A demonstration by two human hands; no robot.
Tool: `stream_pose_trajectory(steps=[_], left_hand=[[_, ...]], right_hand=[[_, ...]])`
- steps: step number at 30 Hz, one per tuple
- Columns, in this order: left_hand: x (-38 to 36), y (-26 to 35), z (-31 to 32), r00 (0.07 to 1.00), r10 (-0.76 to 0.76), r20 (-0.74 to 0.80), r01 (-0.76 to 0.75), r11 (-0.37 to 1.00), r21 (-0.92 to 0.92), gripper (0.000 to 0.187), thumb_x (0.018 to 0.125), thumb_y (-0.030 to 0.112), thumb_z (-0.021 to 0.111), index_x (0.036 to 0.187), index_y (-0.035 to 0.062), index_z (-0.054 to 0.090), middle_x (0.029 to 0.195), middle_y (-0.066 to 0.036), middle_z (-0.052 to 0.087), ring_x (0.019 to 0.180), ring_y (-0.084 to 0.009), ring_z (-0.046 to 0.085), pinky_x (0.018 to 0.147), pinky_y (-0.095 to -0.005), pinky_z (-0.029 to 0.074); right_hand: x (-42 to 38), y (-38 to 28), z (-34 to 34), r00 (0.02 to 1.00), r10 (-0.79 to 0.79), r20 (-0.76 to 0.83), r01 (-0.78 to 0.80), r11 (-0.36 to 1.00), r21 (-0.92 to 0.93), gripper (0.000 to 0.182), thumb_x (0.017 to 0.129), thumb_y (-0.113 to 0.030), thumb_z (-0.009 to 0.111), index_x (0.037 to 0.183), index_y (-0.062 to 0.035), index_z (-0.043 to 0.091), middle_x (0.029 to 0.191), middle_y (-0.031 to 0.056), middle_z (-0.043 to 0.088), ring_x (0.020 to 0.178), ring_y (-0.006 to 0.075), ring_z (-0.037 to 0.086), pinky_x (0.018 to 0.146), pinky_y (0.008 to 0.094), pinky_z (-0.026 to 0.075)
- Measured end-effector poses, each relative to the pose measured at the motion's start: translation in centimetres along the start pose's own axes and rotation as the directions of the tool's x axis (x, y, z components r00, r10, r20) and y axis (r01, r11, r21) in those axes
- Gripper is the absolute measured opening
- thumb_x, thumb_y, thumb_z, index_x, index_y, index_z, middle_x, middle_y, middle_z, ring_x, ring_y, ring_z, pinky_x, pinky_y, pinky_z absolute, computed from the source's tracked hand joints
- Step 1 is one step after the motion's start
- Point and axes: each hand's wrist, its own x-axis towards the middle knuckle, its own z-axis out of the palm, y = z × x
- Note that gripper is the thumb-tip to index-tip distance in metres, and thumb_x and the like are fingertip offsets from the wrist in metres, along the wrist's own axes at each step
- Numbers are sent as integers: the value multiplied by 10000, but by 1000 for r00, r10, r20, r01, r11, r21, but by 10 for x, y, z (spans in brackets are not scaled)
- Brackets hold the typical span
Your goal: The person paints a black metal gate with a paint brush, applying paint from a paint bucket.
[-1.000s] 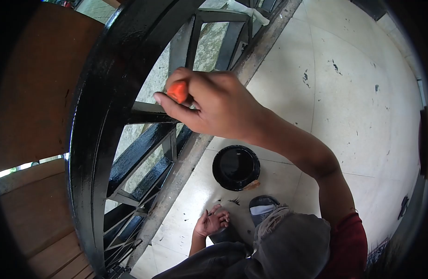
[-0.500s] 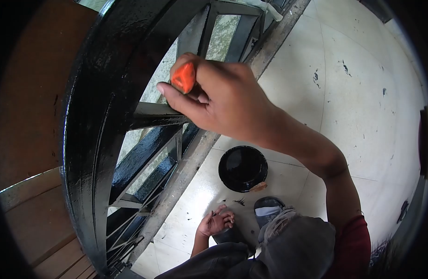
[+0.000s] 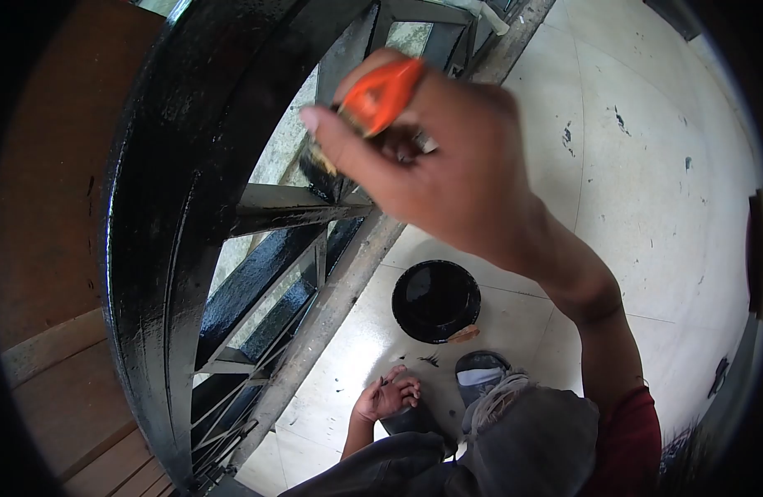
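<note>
My right hand [image 3: 448, 149] grips the orange handle of a paintbrush [image 3: 381, 98], slightly blurred by motion. The brush's dark bristles point down against the crossbar of the glossy black metal railing [image 3: 299, 203]. Low in the view, my left hand [image 3: 388, 398] hangs beside my leg with its fingers loosely curled and apart, holding nothing. A round container of black paint [image 3: 435, 301] sits on the floor between the railing and my feet, with a brownish piece [image 3: 463, 333] at its rim.
Brown wooden boards [image 3: 50, 248] lie left of the railing. A grey ledge [image 3: 332, 311] runs along the railing's base. Pale floor tiles [image 3: 638, 182] carry black paint marks. My shoe [image 3: 481, 369] stands near the container.
My right hand has moved right and slightly up, and the brush handle has tilted, showing more of its length and the bristles. My left hand has stayed in place.
</note>
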Motion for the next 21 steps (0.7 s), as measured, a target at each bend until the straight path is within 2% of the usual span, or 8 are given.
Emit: stream_pose_trajectory(steps=[2, 5, 7, 9, 15, 17, 19, 21], left_hand=[[2, 2, 3, 999, -6, 31, 6, 1000, -3, 664, 941, 565, 565, 1471, 190, 429, 1326, -227, 511, 1194, -342, 522, 1000, -478, 421], [1, 4, 3, 998, -35, -61, 42, 991, 128, 694, 903, 638, 577, 1450, 221, 480, 1308, -226, 533, 1166, -348, 516, 966, -481, 405], [0, 3, 2, 999, -23, -24, 25, 996, 83, 680, 922, 605, 569, 1462, 207, 454, 1314, -224, 524, 1182, -342, 519, 984, -480, 412], [2, 2, 1, 1000, -12, 20, 11, 999, 40, 667, 941, 571, 561, 1474, 193, 429, 1320, -222, 514, 1198, -336, 522, 1001, -480, 419], [2, 3, 4, 999, -35, -37, 38, 994, 99, 662, 938, 571, 569, 1467, 194, 439, 1324, -221, 518, 1188, -335, 532, 1001, -468, 420], [1, 1, 3, 1000, 7, 24, -8, 1000, 28, 656, 939, 557, 577, 1467, 193, 436, 1328, -220, 518, 1188, -333, 533, 1000, -466, 421], [3, 4, 8, 1000, -8, 20, 7, 998, 55, 651, 941, 551, 579, 1467, 194, 434, 1328, -219, 519, 1187, -331, 534, 998, -466, 422], [2, 5, 8, 1000, -18, 8, 17, 997, 77, 646, 943, 545, 581, 1466, 195, 432, 1329, -218, 519, 1186, -329, 534, 997, -467, 422]], right_hand=[[-11, 3, 10, 987, -7, 164, 18, 998, -68, 226, 898, -188, 737, 914, -2, 611, 563, 56, 603, 480, 193, 650, 458, 268, 507], [0, 3, 0, 988, -24, 150, 35, 997, -70, 242, 898, -194, 738, 915, 9, 608, 572, 63, 618, 472, 193, 646, 454, 267, 513], [5, -6, -3, 995, -56, 80, 65, 992, -111, 260, 907, -207, 728, 933, 24, 612, 576, 72, 625, 468, 190, 642, 452, 271, 515], [-2, -9, 10, 977, -51, 206, 63, 997, -54, 269, 916, -214, 714, 949, 36, 619, 577, 81, 625, 466, 200, 636, 451, 291, 514], [12, -10, -6, 990, -45, 137, 63, 989, -134, 257, 949, -222, 671, 944, 33, 636, 568, 85, 615, 464, 208, 631, 439, 319, 501], [1, -12, 2, 965, -53, 256, 72, 995, -66, 238, 940, -213, 678, 946, 20, 631, 581, 84, 620, 487, 215, 640, 459, 319, 512], [-5, -11, 4, 971, -96, 220, 118, 989, -88, 224, 919, -203, 708, 936, 5, 627, 619, 74, 637, 501, 209, 645, 469, 313, 520], [-7, -15, -7, 986, -149, 72, 156, 983, -93, 198, 897, -165, 733, 929, -9, 616, 660, 64, 650, 503, 202, 642, 477, 312, 528]])
